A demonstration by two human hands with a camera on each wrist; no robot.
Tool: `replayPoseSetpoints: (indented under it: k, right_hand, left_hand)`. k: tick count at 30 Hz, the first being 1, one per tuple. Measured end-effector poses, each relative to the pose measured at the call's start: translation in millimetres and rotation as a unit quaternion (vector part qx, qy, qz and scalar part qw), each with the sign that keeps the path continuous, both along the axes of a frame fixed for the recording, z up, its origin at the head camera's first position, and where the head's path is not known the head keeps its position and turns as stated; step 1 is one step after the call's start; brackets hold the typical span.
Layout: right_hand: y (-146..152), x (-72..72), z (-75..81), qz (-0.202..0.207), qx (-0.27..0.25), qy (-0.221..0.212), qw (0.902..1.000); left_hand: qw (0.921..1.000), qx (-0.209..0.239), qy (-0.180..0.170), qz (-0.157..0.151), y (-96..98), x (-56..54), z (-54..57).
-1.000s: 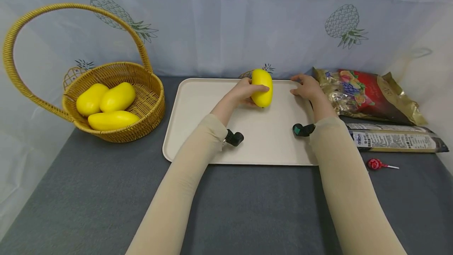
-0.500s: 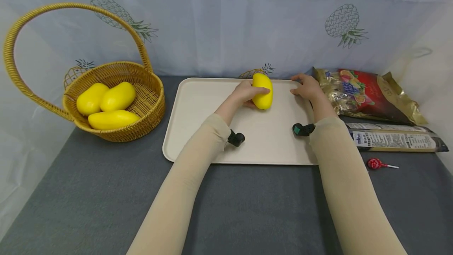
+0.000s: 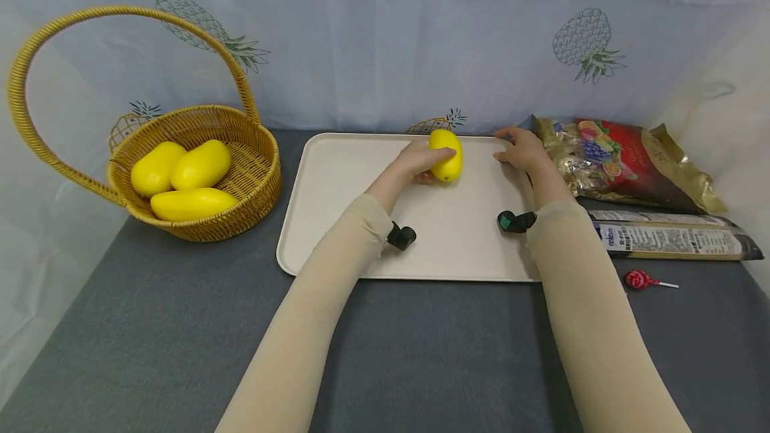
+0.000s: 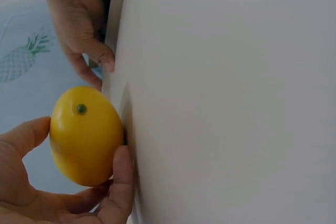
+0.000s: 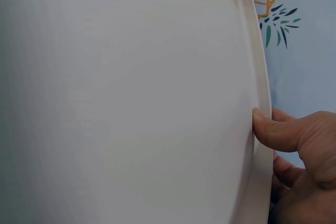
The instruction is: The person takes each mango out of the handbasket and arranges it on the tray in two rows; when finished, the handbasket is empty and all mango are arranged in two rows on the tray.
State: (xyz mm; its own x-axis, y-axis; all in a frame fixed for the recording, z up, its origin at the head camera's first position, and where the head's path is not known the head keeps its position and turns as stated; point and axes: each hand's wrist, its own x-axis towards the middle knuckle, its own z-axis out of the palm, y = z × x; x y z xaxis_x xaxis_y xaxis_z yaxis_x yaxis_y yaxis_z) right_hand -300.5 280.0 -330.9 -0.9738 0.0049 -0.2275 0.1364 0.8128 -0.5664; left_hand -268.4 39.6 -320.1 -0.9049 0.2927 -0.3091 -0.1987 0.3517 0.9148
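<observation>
A: Where is the yellow fruit (image 3: 446, 156)?

B: Just right of the centre in the upper half of the head view, above the far part of the cream tray (image 3: 343, 172). Whether it touches the tray cannot be told.

A: And the person's left hand (image 3: 416, 159)?

B: It is curled partway and grips that fruit from the left, thumb on one side and fingers on the other. In the left wrist view the fruit sits at the lower left, its small green tip (image 4: 81, 109) facing the camera.

A: What about the right hand (image 3: 522, 147)?

B: It is at the tray's far right corner in the head view, pinching the rim. The right wrist view shows the thumb on the inner side and fingers beyond the edge.

A: What lies around them?

B: At the left of the head view stands a wicker basket (image 3: 259, 202) with three yellow fruits (image 3: 201, 164) in it. At the right lie a red and gold bag (image 3: 637, 162), a long printed packet (image 3: 674, 238) below it, and a red lollipop (image 3: 639, 278) lower down, all on the dark grey table (image 3: 445, 353). Behind hangs a pale cloth (image 3: 409, 52) with pineapple prints.
</observation>
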Motion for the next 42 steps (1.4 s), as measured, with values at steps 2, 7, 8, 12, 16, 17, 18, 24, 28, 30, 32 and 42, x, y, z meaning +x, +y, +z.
replayPoseSetpoints:
  k: [2, 7, 8, 12, 16, 17, 18, 24, 28, 30, 32, 42]
  right_hand:
    - [0.2, 0.3, -0.2, 0.001, -0.001, 0.000, 1.0000]
    - [0.5, 1.6, 0.9, 0.003, -0.006, 0.001, 1.0000]
    - [0.9, 1.6, 0.8, 0.002, -0.007, 0.001, 1.0000]
    - [1.8, 1.8, 0.5, 0.005, -0.011, 0.004, 0.9999]
    - [2.4, 1.8, 0.0, 0.004, -0.010, 0.011, 0.9999]
    - [2.6, 1.3, -0.2, 0.004, -0.010, 0.011, 0.9999]
    - [2.3, 0.9, -0.2, 0.003, -0.010, 0.012, 0.9999]
    - [1.0, -0.2, 1.9, 0.007, -0.009, 0.007, 0.9999]
    - [-0.1, 0.6, 2.5, 0.007, -0.010, 0.003, 0.9999]
    - [-0.3, 0.9, 1.9, 0.007, -0.011, 0.003, 0.9999]
    - [-0.1, 1.5, 1.3, 0.007, -0.012, 0.003, 0.9999]
    - [-0.7, 4.0, 1.8, 0.005, -0.015, 0.004, 0.9999]
  left_hand:
    - [1.0000, -0.005, 0.002, -0.004, 0.0, 0.0, -0.3]
    - [0.9999, -0.007, 0.006, -0.011, -1.3, -0.3, 0.0]
    - [0.9999, -0.008, 0.005, -0.011, -1.6, -0.3, 0.2]
    - [0.9999, -0.002, -0.002, -0.011, -2.9, 0.0, 1.0]
    - [0.9998, 0.009, -0.010, -0.013, -4.1, 0.1, 2.3]
    - [0.9998, 0.012, -0.012, -0.014, -4.4, -0.1, 2.7]
    - [0.9997, 0.014, -0.014, -0.016, -4.7, -0.3, 3.1]
    - [0.9992, 0.007, -0.030, -0.027, -8.4, -2.2, 7.2]
    - [0.9980, -0.034, -0.038, -0.036, -12.9, -3.6, 12.1]
    - [0.9965, -0.061, -0.038, -0.041, -15.4, -4.4, 15.3]
    - [0.9943, -0.088, -0.036, -0.048, -17.8, -5.8, 18.4]
    - [0.9932, -0.087, -0.038, -0.067, -32.0, -5.3, 43.7]
